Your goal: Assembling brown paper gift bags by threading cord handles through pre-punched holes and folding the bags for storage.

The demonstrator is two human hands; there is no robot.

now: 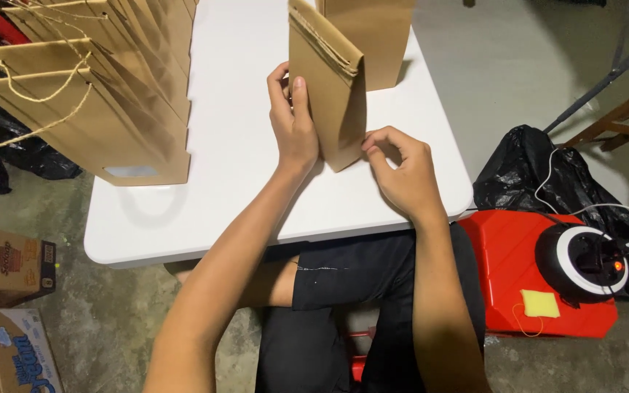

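Kraft paper bag (333,94), near bench (242,211) front edge: left hand (293,124) clasps its side, right hand (398,171) pinches its base. Finished handled bags (103,94) stacked at left edge.

Brown paper bag (333,94), folded flat, upright on edge on white table (234,196).

left hand (293,120) — fingers upright, gripping | right hand (400,171) — fingers curled, pinching

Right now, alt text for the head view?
Two hands press a standing brown paper bag on a white table: left hand on its side, right hand at its base. More paper bags stand at left.
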